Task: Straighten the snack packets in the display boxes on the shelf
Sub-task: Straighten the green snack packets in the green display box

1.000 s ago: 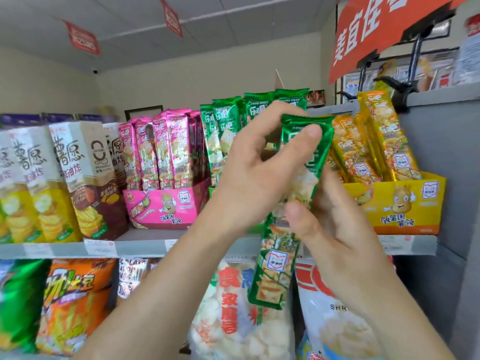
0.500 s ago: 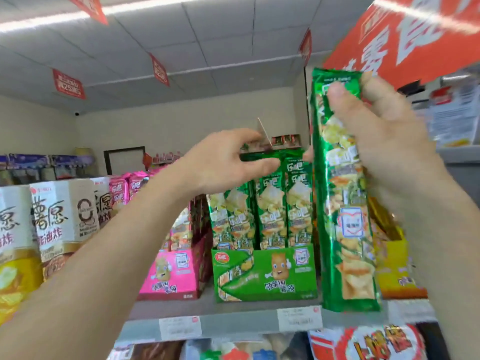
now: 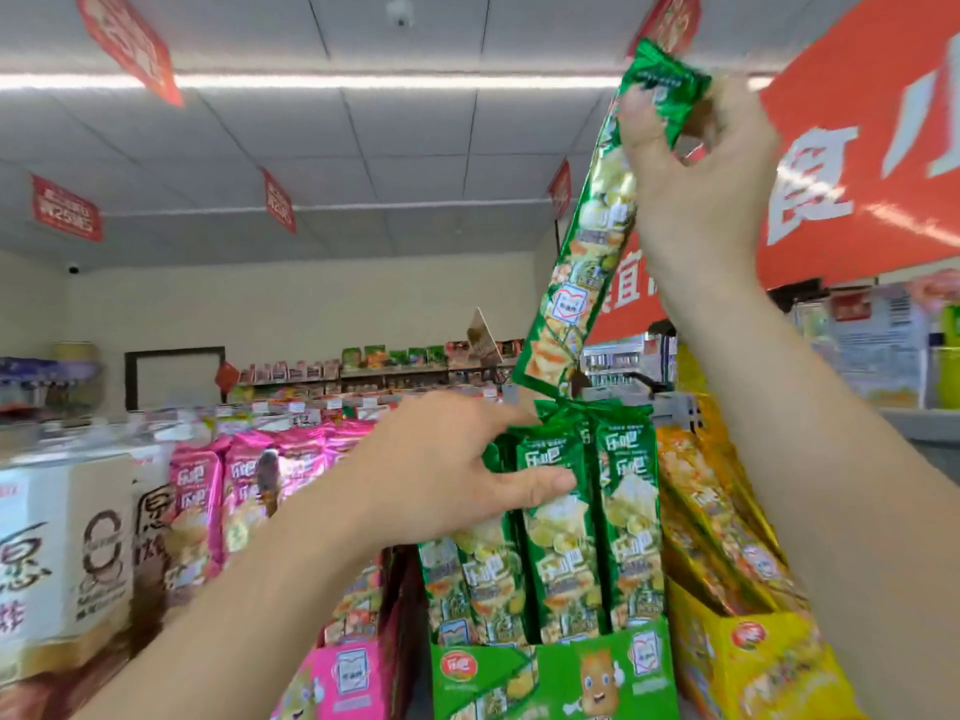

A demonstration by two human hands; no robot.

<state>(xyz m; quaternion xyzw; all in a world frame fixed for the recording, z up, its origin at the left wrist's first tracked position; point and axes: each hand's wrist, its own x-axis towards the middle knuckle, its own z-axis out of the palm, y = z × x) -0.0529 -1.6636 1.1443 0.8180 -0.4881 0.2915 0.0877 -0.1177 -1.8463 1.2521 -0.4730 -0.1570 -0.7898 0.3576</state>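
A long light strip (image 3: 363,81) runs across the tiled ceiling (image 3: 441,142). Just above the strip's middle sits a small round fitting (image 3: 400,14), too blurred to identify. A tilted red tag (image 3: 130,44) hangs across the strip near its left end; lower down hang a red price sign (image 3: 65,207) under that end and a narrower red pennant (image 3: 279,200) under the middle. Beyond the strip's right end a big red banner (image 3: 857,148) with white characters fills the corner. Far below the strip are the cream back wall (image 3: 311,304), a dark frame (image 3: 174,379) and distant shelves (image 3: 415,371) of small goods, and, nearest, under the left end, white-and-brown cartons (image 3: 67,553).
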